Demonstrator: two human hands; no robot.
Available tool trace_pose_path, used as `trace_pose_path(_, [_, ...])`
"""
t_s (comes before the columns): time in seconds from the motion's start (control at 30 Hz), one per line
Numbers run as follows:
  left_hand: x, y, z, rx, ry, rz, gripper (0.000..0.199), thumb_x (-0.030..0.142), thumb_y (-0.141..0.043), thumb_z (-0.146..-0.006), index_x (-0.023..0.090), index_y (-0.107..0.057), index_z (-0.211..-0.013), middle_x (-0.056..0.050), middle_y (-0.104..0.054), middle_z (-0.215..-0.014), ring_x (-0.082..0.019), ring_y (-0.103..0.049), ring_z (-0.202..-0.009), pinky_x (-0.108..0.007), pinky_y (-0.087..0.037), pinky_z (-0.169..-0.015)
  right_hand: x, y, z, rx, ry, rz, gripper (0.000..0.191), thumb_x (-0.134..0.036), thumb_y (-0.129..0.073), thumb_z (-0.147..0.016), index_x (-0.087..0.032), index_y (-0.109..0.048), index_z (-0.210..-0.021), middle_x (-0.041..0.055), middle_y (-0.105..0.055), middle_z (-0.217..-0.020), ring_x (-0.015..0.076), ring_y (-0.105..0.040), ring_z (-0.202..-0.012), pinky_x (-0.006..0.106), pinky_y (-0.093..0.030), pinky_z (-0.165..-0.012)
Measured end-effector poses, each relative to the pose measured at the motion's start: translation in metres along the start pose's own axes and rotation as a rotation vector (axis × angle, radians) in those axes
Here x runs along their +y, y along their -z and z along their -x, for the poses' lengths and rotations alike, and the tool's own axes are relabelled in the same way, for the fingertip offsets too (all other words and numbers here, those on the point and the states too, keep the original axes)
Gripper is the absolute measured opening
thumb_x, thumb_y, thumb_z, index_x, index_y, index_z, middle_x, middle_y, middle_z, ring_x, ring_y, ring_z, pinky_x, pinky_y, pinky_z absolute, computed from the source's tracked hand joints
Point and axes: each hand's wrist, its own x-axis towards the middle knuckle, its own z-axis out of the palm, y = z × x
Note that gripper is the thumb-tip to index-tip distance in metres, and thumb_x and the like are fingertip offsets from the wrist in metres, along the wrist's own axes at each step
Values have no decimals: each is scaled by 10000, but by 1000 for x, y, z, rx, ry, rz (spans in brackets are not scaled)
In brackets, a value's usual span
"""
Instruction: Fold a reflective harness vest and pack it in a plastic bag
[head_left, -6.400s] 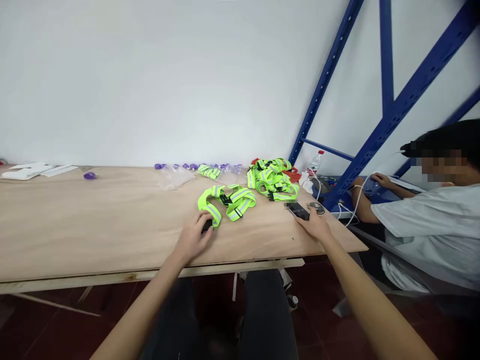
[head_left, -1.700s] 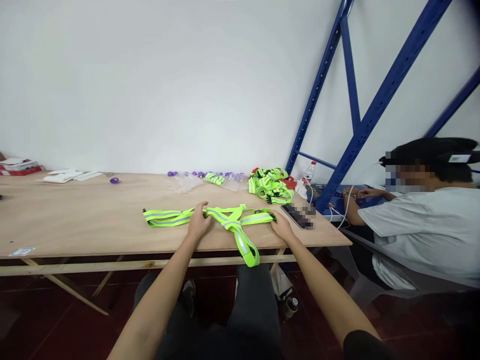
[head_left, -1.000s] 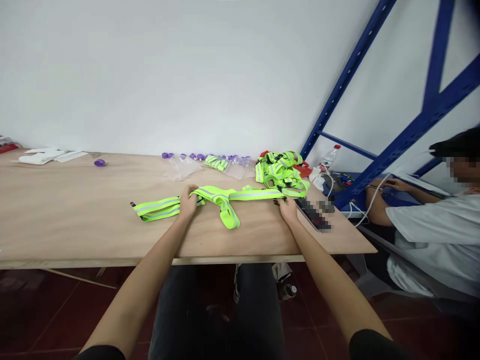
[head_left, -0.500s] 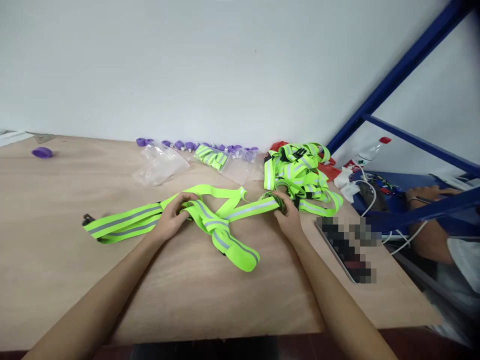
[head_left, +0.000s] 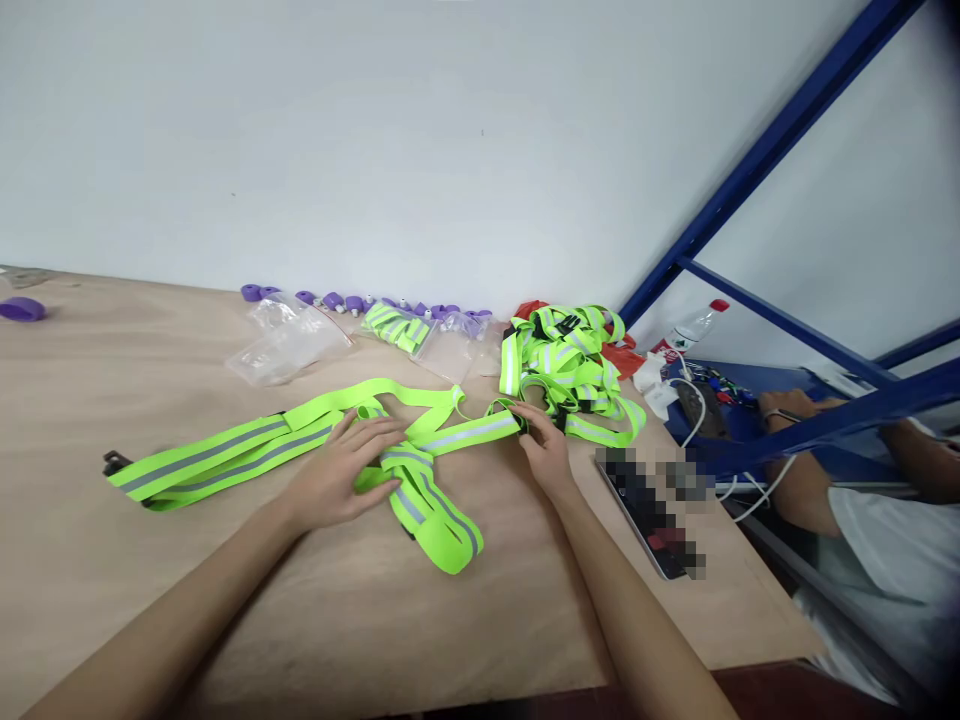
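A neon green strap harness [head_left: 442, 545] with grey reflective stripes lies spread over the wooden table, a black buckle [head_left: 115, 463] at its left end. My left hand [head_left: 341, 475] rests on the crossing part of the straps, fingers spread and the thumb apart below. At the right end of the same harness, my right hand [head_left: 541, 445] pinches the strap between thumb and fingers. Just behind my right hand sits a tangled pile of similar green straps [head_left: 562, 365].
Along the wall on the table [head_left: 300, 620] lie purple caps [head_left: 352, 303], clear plastic bags [head_left: 281, 340] and a bagged folded strap [head_left: 397, 328]. On the right are a phone [head_left: 641, 515], a blue frame [head_left: 780, 130], a bottle [head_left: 694, 325] and another person's arm [head_left: 802, 490].
My left hand has loosened from the strap and spread its fingers over the crossing. My right hand stays at the strap's right end. The view has turned right, showing more of the other person.
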Motion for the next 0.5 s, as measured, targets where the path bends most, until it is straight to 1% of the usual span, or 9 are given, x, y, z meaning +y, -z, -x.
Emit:
trace_pose_path(0.07, [-6,-4,1,-21,65,14,339,373,-583,-896,308,-608,-1227,-59,-697,-1219,-306,-607,-1183,-574,-178,-1206,4,1,-1,10,0,-1,471,-150,-489,-724,-234,-718,-1127,80,-634,-1277,277,-559,-1241,453,-455,-1056])
trace_pose_path(0.13, [-10,-6,2,17,79,23,258,288,-553,-884,298,-647,-1125,-29,-728,-1101,-278,-646,-1089,-569,-191,-1196,9,2,-1,6,-4,7,441,-168,-500,-745,-225,-716,-1125,91,-633,-1275,279,-580,-1207,438,-500,-992])
trace_pose_path(0.2, [-10,-5,1,100,63,20,221,228,-539,-866,290,-663,-1038,-11,-734,-1027,-258,-656,-1031,-547,-224,-1180,11,3,-2,1,8,22,390,-188,-510,-786,-214,-714,-1117,107,-630,-1269,279,-598,-1172,418,-534,-922])
trace_pose_path(0.27, [-7,-2,0,211,53,19,186,210,-532,-868,278,-661,-982,-16,-730,-990,-252,-649,-990,-511,-314,-1118,10,4,-1,16,47,54,325,-215,-516,-842,-210,-713,-1100,116,-637,-1243,274,-609,-1147,411,-544,-900])
trace_pose_path(0.33, [-2,0,-2,311,55,27,176,199,-521,-877,260,-648,-982,-36,-722,-990,-254,-635,-964,-465,-409,-992,5,5,1,54,106,116,269,-243,-515,-894,-211,-712,-1074,120,-654,-1198,267,-617,-1126,415,-543,-909])
trace_pose_path(0.37, [0,0,-3,348,59,32,187,187,-511,-879,250,-640,-999,-47,-717,-996,-256,-626,-958,-445,-430,-929,2,4,3,78,139,160,251,-250,-510,-914,-210,-711,-1058,120,-663,-1170,264,-623,-1109,419,-540,-916])
trace_pose_path(0.43, [4,1,-4,389,75,38,221,166,-490,-885,230,-622,-1051,-60,-707,-1008,-258,-608,-956,-422,-433,-854,-6,2,6,132,216,259,226,-245,-503,-935,-209,-710,-1018,119,-679,-1116,258,-638,-1068,430,-531,-934])
trace_pose_path(0.5, [6,0,-3,398,103,31,241,158,-471,-899,216,-613,-1085,-66,-695,-1008,-256,-590,-944,-415,-421,-824,-13,-1,9,175,292,352,216,-229,-496,-943,-210,-706,-988,117,-687,-1088,256,-649,-1035,443,-523,-948])
